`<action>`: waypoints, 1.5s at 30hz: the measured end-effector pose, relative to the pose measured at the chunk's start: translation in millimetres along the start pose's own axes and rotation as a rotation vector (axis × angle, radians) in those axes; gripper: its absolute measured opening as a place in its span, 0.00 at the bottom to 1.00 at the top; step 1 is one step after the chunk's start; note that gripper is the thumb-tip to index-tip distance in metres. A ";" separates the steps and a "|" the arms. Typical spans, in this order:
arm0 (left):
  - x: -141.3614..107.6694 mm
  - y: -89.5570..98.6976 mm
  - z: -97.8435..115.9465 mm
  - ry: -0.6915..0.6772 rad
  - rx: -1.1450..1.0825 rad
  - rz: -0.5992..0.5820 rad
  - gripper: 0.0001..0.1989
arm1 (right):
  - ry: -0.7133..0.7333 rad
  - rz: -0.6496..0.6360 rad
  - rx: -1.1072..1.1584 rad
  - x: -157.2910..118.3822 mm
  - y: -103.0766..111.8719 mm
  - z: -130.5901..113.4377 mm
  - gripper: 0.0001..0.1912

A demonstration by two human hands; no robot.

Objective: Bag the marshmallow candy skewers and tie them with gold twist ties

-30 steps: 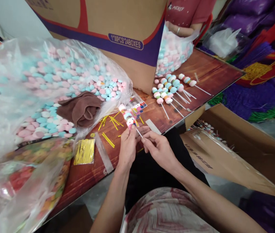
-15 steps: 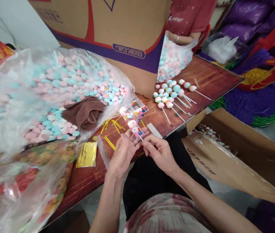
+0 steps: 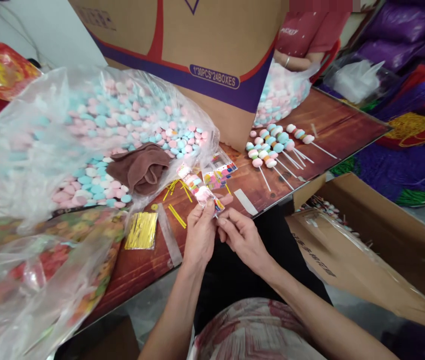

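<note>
A marshmallow skewer (image 3: 196,186) in a printed clear wrapper slants up and left from my hands at the table's front edge. My left hand (image 3: 201,227) pinches the lower end of the wrapper between thumb and fingers. Just right of it, my right hand (image 3: 240,230) has its fingertips closed on the white stick below the wrapper. Flat printed wrappers (image 3: 220,172) lie behind the hands. To the left are loose gold twist ties (image 3: 177,216) and a packet of gold twist ties (image 3: 141,230).
Unwrapped marshmallow skewers (image 3: 272,145) lie right of a tall carton (image 3: 212,45). A big bag of marshmallows (image 3: 95,110) fills the left, with a brown cloth (image 3: 140,167) on it. An open cardboard box (image 3: 347,250) stands right of my legs. Across the table sits a person (image 3: 310,35).
My left hand has turned from an open palm under the skewer to a pinch around the wrapper's lower end. The wrapped skewer tilts further left. The camera view has shifted slightly.
</note>
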State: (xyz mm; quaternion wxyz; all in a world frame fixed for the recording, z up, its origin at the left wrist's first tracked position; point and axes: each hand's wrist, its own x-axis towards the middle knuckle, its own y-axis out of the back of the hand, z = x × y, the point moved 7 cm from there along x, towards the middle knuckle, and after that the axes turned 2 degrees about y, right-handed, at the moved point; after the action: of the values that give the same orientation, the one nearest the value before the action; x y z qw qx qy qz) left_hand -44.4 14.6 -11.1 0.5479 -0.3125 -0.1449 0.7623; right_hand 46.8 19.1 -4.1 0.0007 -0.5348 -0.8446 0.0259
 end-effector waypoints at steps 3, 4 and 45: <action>-3.7 7.4 4.0 -0.079 0.032 0.039 0.12 | -0.064 -0.002 0.035 3.7 -5.8 -0.1 0.14; -5.9 9.1 5.3 -0.097 0.053 0.037 0.12 | -0.092 0.006 0.092 5.1 -8.7 -0.2 0.15; -28.7 100.5 47.0 -0.406 0.135 0.355 0.13 | 0.568 -0.499 -1.607 40.8 -99.3 -23.6 0.10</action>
State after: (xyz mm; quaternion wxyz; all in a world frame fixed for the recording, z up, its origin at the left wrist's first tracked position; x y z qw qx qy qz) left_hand -143.3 -42.2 -22.8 0.3851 -0.1366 -0.1438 0.9013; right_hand -59.7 14.7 22.8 -0.1600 -0.1601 -0.6675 -0.7094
